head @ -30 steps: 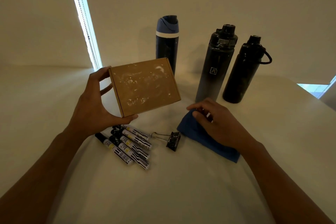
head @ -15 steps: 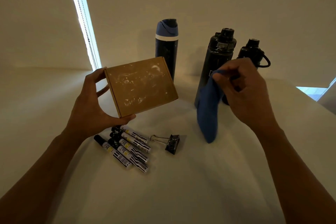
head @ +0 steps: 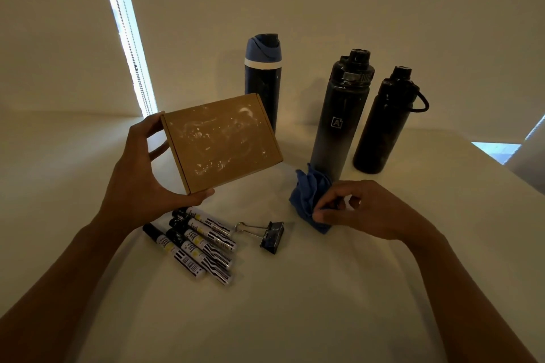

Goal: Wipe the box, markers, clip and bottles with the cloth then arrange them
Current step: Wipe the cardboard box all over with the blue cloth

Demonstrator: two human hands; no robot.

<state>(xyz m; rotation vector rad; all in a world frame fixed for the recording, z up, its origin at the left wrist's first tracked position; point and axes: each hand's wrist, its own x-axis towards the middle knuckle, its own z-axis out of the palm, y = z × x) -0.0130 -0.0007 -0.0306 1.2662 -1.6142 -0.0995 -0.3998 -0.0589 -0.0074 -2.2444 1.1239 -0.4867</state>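
My left hand (head: 138,174) grips a flat brown cardboard box (head: 221,143), smeared with white marks, tilted above the table. My right hand (head: 362,209) pinches a bunched blue cloth (head: 309,194) that rests on the table in front of the middle bottle. Several black-capped markers (head: 194,242) lie side by side below the box. A black binder clip (head: 265,234) lies to their right. Three bottles stand at the back: one with a blue lid (head: 263,76), a tall black one with a logo (head: 342,115), and a black one with a loop handle (head: 383,124).
The white table (head: 295,303) runs to an edge at the right (head: 501,168). A bright window strip with a bead chain (head: 126,32) stands at the back left. A wall rises behind the bottles.
My right hand lifted the cloth off the table, then brought it back down bunched in front of the middle bottle. The box in my left hand stayed nearly still.
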